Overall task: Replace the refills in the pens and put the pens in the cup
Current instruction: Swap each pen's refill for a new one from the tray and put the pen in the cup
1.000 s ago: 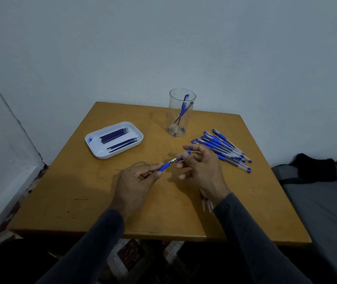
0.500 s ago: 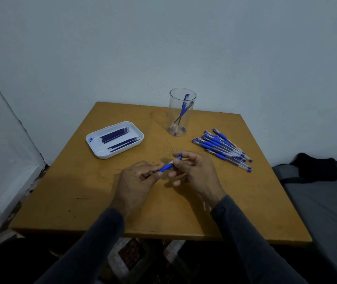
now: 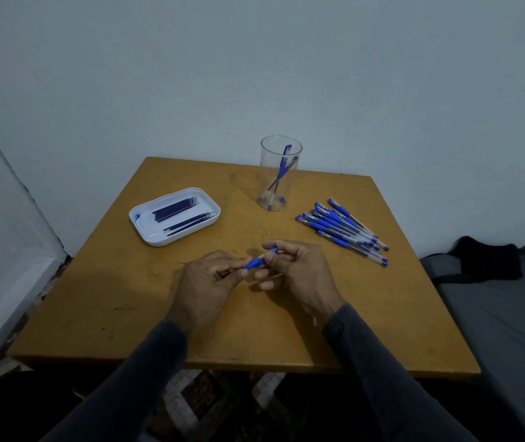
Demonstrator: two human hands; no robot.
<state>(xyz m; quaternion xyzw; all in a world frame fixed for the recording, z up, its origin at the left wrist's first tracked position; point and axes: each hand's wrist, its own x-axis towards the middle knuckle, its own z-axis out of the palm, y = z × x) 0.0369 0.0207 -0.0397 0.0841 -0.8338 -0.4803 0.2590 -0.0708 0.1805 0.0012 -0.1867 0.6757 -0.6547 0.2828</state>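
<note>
Since a second ago, both hands have drawn together, so less of the pen shows between them. The left hand (image 3: pixel 205 277) pinches the blue-gripped clear plastic pen (image 3: pixel 256 262) at one end, and the right hand (image 3: pixel 299 272) pinches its other end, above the brown wooden table (image 3: pixel 382 330). They appear to be screwing the two halves together; keeping them in line should stop the thread crossing. The clear plastic cup (image 3: pixel 278 173) already holding pens stands beyond, the white tray of dark refills (image 3: pixel 175 215) to the left, and the pile of blue pens (image 3: pixel 344 229) to the right.
</note>
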